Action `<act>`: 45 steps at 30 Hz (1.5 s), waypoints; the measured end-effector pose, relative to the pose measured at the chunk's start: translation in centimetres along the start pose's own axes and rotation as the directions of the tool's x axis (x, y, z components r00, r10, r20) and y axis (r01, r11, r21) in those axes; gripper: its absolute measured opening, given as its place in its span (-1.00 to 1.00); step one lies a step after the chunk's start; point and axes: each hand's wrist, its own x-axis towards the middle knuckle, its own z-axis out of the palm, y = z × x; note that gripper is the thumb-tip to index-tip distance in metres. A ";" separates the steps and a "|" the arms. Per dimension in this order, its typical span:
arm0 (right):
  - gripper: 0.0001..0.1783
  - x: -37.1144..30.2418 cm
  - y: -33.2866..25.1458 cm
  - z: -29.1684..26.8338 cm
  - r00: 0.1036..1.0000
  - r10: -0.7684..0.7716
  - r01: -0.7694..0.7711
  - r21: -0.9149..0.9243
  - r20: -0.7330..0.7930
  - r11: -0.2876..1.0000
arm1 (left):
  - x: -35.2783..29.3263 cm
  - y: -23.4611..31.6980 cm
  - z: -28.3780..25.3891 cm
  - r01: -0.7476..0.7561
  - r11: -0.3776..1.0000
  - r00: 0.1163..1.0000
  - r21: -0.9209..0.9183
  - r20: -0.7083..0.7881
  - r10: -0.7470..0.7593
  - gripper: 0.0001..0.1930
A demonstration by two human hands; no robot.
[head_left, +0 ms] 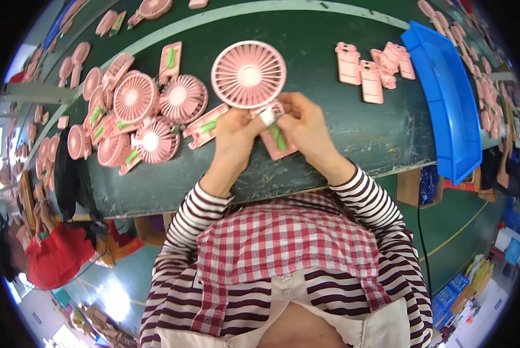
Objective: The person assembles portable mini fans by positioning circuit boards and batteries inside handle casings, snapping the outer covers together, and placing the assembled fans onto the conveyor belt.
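Both my hands are closed around the neck of a pink handheld fan (249,74), whose round grille points away from me. My left hand (236,134) pinches it from the left, and my right hand (308,129) grips the other side with the thumb bent inward. Between my thumbs shows a small white piece (268,116). Below it the open handle (278,142) holds a green strip. Left of my left hand lies another open pink handle (206,126) with a green strip inside.
Several pink fans (135,96) are heaped at the left of the green bench (341,139). Pink handle covers (372,83) lie to the right, beside a long blue tray (445,104) at the bench edge. A person in red (60,255) sits at the far left.
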 end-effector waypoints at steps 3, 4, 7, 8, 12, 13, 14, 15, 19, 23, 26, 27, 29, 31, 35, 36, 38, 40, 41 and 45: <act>-0.55 -0.1 -1.5 -1.6 0.993 0.020 -0.028 0.068 0.120 0.997 | 0.3 0.2 -0.6 0.096 0.994 0.986 -0.052 -0.134 -0.102 -0.79; -0.55 0.1 -2.0 -2.8 0.994 0.010 -0.016 0.060 0.108 0.998 | 0.3 0.3 -1.0 0.132 0.990 0.984 -0.050 -0.112 -0.137 -0.80; -0.52 2.0 -2.7 -6.8 0.893 -0.415 0.121 -0.795 -0.175 0.595 | 0.4 0.0 -1.8 0.212 0.977 0.976 -0.001 -0.052 -0.212 -0.74; -0.50 2.8 -2.6 -8.3 0.805 -0.579 0.086 -0.939 -0.132 0.333 | 0.4 -0.2 -1.8 0.282 0.959 0.957 -0.025 -0.069 -0.283 -0.74; -0.46 4.7 -1.7 -10.1 0.837 -0.547 0.005 -1.000 0.000 0.007 | 0.1 -0.3 -0.7 0.367 0.926 0.920 -0.093 -0.110 -0.376 -0.82; -0.46 5.1 -1.4 -10.0 0.843 -0.538 0.019 -1.000 0.011 0.009 | 0.0 -0.4 -0.8 0.386 0.917 0.911 -0.098 -0.116 -0.395 -0.81; -0.44 5.4 -1.1 -9.9 0.840 -0.540 0.034 -0.999 0.051 -0.043 | 0.0 -0.4 -0.7 0.390 0.915 0.906 -0.105 -0.132 -0.401 -0.81; -0.42 5.7 -0.7 -10.0 0.837 -0.539 0.049 -0.994 0.092 -0.093 | 0.0 -0.3 -0.4 0.408 0.910 0.901 -0.076 -0.130 -0.414 -0.81; -0.49 6.6 -0.2 -10.4 0.763 -0.633 0.131 -0.990 0.133 -0.051 | -0.3 -0.4 -0.2 0.422 0.905 0.896 -0.056 -0.125 -0.426 -0.82; -0.43 3.4 -1.0 -8.3 0.891 -0.447 0.241 -0.755 -0.077 0.610 | -0.8 -0.6 -0.6 0.428 0.901 0.894 -0.074 -0.112 -0.434 -0.80; -0.46 0.7 0.1 -7.5 0.972 -0.210 0.159 -0.370 -0.102 0.915 | -1.1 -0.7 -0.5 0.445 0.893 0.889 -0.073 -0.088 -0.450 -0.76; -0.48 -0.2 -0.1 -7.3 0.967 -0.247 0.185 -0.501 -0.060 0.846 | -1.2 -0.7 -0.4 0.448 0.893 0.887 -0.056 -0.095 -0.451 -0.76; -0.53 -1.7 -0.6 -7.0 0.939 -0.343 0.262 -0.695 0.023 0.670 | -1.4 -0.6 -0.3 0.456 0.889 0.883 -0.043 -0.100 -0.458 -0.76; -0.51 -2.7 -0.8 -6.7 0.946 -0.322 0.240 -0.754 0.040 0.611 | -1.4 -0.6 -0.3 0.449 0.891 0.887 -0.067 -0.087 -0.454 -0.77; -0.44 -3.6 -1.0 -6.4 0.948 -0.301 0.225 -0.891 0.106 0.395 | -1.6 -0.6 0.0 0.462 0.883 0.878 -0.087 -0.096 -0.469 -0.77; -0.43 -3.7 -1.3 -6.3 0.948 -0.281 0.230 -0.931 0.149 0.283 | -1.6 -0.7 -0.1 0.460 0.881 0.879 -0.111 -0.088 -0.470 -0.77; -0.43 -3.8 -1.7 -6.1 0.953 -0.263 0.216 -0.945 0.150 0.247 | -1.6 -0.7 0.0 0.455 0.880 0.880 -0.139 -0.082 -0.468 -0.77; -0.42 -3.9 -1.8 -6.0 0.958 -0.245 0.203 -0.957 0.150 0.208 | -1.6 -0.6 0.2 0.446 0.877 0.875 -0.179 -0.117 -0.469 -0.83; -0.44 -3.9 -1.9 -5.9 0.955 -0.261 0.196 -0.959 0.140 0.204 | -1.6 -0.6 0.3 0.443 0.878 0.876 -0.183 -0.119 -0.467 -0.83; -0.45 -3.6 -1.5 -6.0 0.922 -0.368 0.212 -0.953 0.121 0.218 | -1.6 -0.7 0.5 0.435 0.874 0.879 -0.215 -0.110 -0.464 -0.82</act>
